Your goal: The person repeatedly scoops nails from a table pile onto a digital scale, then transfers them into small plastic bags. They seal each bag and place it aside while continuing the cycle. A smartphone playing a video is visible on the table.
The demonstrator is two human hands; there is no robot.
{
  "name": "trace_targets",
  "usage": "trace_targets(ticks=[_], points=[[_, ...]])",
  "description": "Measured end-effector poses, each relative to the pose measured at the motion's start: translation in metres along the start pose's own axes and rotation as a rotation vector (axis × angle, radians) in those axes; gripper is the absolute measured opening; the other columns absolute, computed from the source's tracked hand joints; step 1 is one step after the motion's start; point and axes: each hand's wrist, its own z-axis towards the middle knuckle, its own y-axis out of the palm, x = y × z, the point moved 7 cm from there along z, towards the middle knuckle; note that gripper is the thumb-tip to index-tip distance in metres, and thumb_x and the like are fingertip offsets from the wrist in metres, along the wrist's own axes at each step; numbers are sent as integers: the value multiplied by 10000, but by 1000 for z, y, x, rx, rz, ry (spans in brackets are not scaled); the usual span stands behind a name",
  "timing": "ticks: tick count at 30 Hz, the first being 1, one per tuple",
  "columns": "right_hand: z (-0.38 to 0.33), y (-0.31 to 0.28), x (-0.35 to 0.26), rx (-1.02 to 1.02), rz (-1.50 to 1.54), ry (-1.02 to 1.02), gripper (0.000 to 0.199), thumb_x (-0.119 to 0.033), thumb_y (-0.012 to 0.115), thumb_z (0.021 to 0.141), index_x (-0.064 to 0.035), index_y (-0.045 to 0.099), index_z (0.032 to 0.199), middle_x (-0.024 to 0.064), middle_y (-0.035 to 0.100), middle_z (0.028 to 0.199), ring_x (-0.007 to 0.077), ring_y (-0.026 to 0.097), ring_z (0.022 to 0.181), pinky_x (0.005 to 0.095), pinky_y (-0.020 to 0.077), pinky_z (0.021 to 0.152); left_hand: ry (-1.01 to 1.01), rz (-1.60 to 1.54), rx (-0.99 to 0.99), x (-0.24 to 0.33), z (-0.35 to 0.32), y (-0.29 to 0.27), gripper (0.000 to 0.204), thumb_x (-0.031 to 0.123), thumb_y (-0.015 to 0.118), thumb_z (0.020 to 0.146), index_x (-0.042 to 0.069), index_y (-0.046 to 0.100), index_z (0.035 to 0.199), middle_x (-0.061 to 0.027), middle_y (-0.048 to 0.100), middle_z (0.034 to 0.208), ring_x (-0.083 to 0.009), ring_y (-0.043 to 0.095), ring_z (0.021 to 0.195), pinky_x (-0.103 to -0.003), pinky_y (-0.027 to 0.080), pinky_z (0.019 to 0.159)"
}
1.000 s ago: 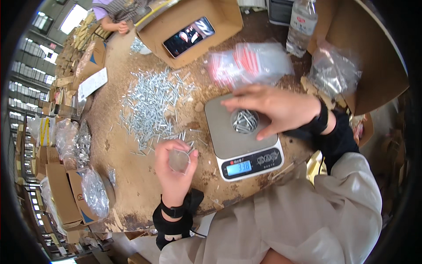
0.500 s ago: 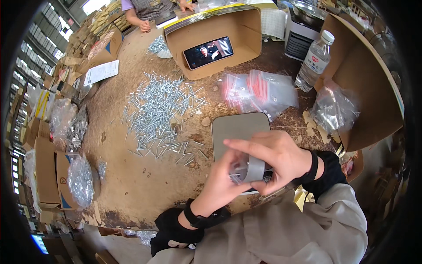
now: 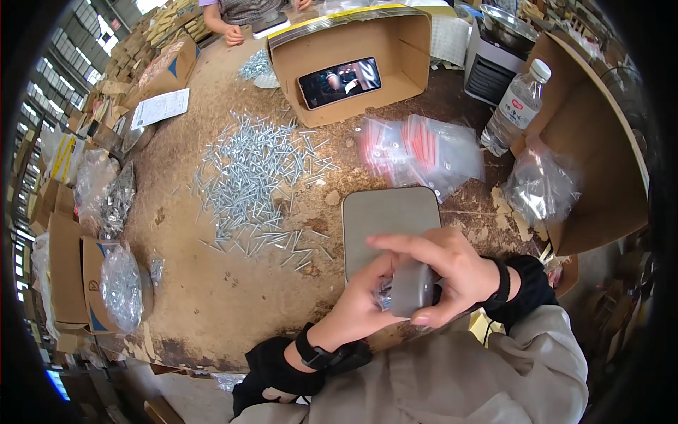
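Observation:
A small translucent plastic bag (image 3: 412,288) is held between my two hands, over the near part of a flat grey scale (image 3: 388,215). My left hand (image 3: 359,298) pinches its left side, where bits of shiny metal show through. My right hand (image 3: 452,272) curls round the right side, thumb low and index finger stretched over the top. The fingers hide much of the bag, and its contents are hard to make out. To the left of the scale lies a loose heap of silver screws (image 3: 254,177).
Beyond the scale lie flat zip bags (image 3: 424,152) with red edges. A phone (image 3: 340,83) leans inside an open cardboard box (image 3: 409,49). A water bottle (image 3: 515,106) and a crumpled clear bag (image 3: 542,184) stand right. Across the table is another person's hand (image 3: 234,35).
The bag has turned between my fingers, so its plain translucent side shows broader and fewer screws are visible. Both hands keep hold of it and have shifted slightly nearer to me.

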Motion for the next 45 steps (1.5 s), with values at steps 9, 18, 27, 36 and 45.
trace_targets(ticks=[9, 18, 27, 36, 45], points=[[-9, 0, 15, 64, 344, 176, 882, -398, 683, 708, 5, 393, 1437, 122, 645, 894, 334, 658, 798, 388, 512, 742, 34, -24, 54, 7, -1, -7, 245, 42, 750, 833, 51, 546, 968, 3, 572, 905, -67, 554, 863, -234, 452, 752], [12, 1, 17, -58, -462, 164, 789, -276, 791, 689, -43, 465, 1369, 187, 518, 1256, 382, 495, 1196, 512, 385, 1026, 140, -197, 226, 11, -8, -20, 355, -26, 653, 886, 45, 435, 1157, -27, 554, 961, -93, 553, 899, -274, 475, 829], [-5, 15, -30, -59, -267, -290, 153, -199, 743, 779, -95, 659, 854, 94, 592, 1257, 310, 502, 1274, 559, 289, 1131, 303, 105, -17, 16, -23, 4, 740, 111, 645, 914, 15, 175, 1477, -168, 293, 1458, -278, 386, 1317, -404, 373, 1056], [-8, -10, -43, 164, -300, -359, 94, -164, 727, 815, -102, 658, 835, 53, 689, 990, 219, 665, 873, 461, 529, 921, 536, 540, 267, 62, -26, -8, 181, 77, 761, 786, 68, 660, 936, -58, 653, 881, -236, 631, 726, -345, 486, 645], [-1, -2, -29, 70, -131, -260, 116, -171, 704, 850, -64, 673, 880, 67, 656, 883, 222, 644, 759, 427, 558, 858, 708, 687, 168, 71, -27, 1, 157, 53, 729, 768, 40, 631, 890, -81, 626, 845, -254, 597, 646, -356, 488, 618]])
